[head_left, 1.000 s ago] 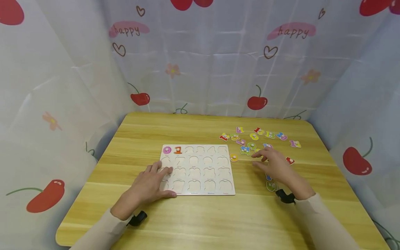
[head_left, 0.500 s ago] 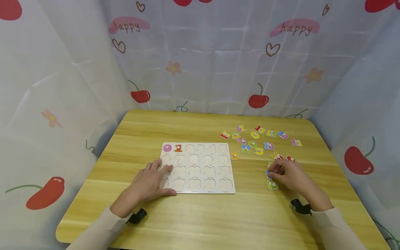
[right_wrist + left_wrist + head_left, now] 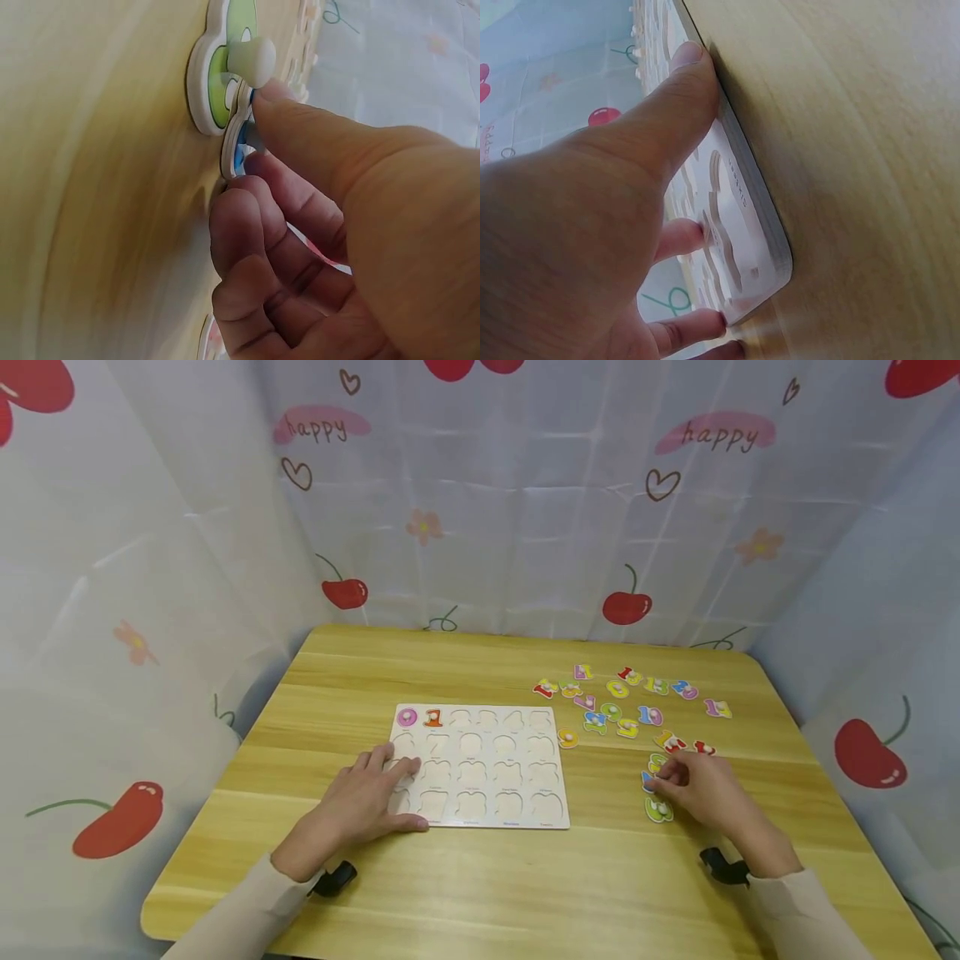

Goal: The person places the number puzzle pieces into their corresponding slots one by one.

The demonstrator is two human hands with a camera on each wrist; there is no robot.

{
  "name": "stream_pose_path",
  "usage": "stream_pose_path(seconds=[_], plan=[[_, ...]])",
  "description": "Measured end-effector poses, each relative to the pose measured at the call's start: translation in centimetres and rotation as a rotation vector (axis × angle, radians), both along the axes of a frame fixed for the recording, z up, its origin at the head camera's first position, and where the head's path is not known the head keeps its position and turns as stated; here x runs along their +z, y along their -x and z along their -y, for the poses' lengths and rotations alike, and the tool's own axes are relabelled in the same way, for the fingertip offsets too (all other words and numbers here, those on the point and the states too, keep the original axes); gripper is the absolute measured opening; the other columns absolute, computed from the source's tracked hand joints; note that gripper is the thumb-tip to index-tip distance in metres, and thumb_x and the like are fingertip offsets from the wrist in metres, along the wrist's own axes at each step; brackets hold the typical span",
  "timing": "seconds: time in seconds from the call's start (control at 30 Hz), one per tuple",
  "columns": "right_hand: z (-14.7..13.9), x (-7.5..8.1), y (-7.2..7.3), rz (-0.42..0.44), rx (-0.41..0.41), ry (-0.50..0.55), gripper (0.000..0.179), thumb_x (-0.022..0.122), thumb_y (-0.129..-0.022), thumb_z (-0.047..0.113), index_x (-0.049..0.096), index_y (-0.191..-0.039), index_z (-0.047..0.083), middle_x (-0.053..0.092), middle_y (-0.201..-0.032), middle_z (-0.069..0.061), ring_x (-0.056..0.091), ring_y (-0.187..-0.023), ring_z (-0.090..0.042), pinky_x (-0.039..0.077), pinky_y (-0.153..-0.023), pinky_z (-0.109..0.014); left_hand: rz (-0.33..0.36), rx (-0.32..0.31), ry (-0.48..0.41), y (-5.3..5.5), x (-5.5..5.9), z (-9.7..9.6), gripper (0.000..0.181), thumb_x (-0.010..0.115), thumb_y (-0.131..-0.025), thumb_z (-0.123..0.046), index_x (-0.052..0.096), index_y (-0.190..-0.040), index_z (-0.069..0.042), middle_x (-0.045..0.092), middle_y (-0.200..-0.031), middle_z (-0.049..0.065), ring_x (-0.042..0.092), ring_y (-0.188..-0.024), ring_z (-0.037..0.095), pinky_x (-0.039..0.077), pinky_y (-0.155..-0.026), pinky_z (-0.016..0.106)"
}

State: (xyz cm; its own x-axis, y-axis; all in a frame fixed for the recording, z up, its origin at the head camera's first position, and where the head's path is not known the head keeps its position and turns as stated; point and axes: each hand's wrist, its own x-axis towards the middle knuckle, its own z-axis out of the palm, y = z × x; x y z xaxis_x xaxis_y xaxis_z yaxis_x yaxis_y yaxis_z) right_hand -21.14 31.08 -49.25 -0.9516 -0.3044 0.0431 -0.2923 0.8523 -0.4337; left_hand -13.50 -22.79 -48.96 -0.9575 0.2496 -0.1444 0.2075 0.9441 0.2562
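Fingers of the left hand (image 3: 352,802) spread, not gripping; tips on the left part of the wooden number puzzle board (image 3: 490,760), thumb at its near edge. Good brace, probably enough to stop sliding; the hand does cover some left-column recesses, so it would need to shift for access there. Purple 0 (image 3: 407,713) and orange-red 1 (image 3: 433,718) sit in the far row's two leftmost recesses. Cherry-print curtain (image 3: 487,560) hangs beyond the wooden table (image 3: 480,893).

Just right of the board: orange round-headed number piece (image 3: 567,738), 6 or 9, can't tell. It lies between board and right hand, so a low carry leftward could bump it. Farther off, loose number pieces lie scattered.

Right hand (image 3: 708,789): thumb and index pinch a blue number piece (image 3: 647,781), seemingly by its knob; fingers hide the digit. Piece lies right of the board, between a green 3 (image 3: 659,810) on the near side and another green piece (image 3: 657,763) on the far side. Right wrist view puts it right up against the near green one, whose knob (image 3: 256,61) stands close to the thumb. Best handled with a straight-up lift, knob held centrally, so neither neighbour drags.
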Motion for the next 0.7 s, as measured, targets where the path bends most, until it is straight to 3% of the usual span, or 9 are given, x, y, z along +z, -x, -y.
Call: stream_pose_path(seconds=[0.27, 0.53, 0.7], plan=[[0.5, 0.5, -0.3, 0.008, -0.011, 0.007, 0.027, 0.095, -0.101, 0.032, 0.078, -0.092, 0.013, 0.073, -0.081, 0.007, 0.057, -0.074, -0.006, 0.048, -0.069, -0.027, -0.011, -0.012, -0.003, 0.0, 0.0, 0.1, 0.101, 0.091, -0.089, -0.077, 0.060, -0.169, -0.022, 0.048, -0.174, 0.027, 0.056, -0.151, 0.051, 0.054, -0.114, 0.075], [2.8, 2.0, 0.0, -0.002, -0.001, 0.061, 0.018, 0.093, -0.103, 0.029, 0.083, -0.100, 0.015, 0.083, -0.104, -0.005, 0.081, -0.089, -0.021, 0.061, -0.082, -0.041, -0.020, -0.017, -0.011, 0.0, 0.2, 0.0, 0.100, 0.092, -0.089, -0.075, 0.061, -0.168, -0.022, 0.048, -0.174, 0.029, 0.055, -0.153, 0.052, 0.054, -0.114, 0.076], [5.5, 2.4, 0.9, -0.010, 0.025, 0.122, 0.015, 0.092, -0.104, 0.023, 0.080, -0.102, 0.014, 0.085, -0.110, -0.010, 0.086, -0.092, -0.027, 0.068, -0.082, -0.046, -0.024, -0.019, -0.008, 0.0, 0.0, 0.1, 0.101, 0.092, -0.089, -0.076, 0.061, -0.168, -0.022, 0.049, -0.173, 0.028, 0.056, -0.151, 0.050, 0.055, -0.114, 0.074]])
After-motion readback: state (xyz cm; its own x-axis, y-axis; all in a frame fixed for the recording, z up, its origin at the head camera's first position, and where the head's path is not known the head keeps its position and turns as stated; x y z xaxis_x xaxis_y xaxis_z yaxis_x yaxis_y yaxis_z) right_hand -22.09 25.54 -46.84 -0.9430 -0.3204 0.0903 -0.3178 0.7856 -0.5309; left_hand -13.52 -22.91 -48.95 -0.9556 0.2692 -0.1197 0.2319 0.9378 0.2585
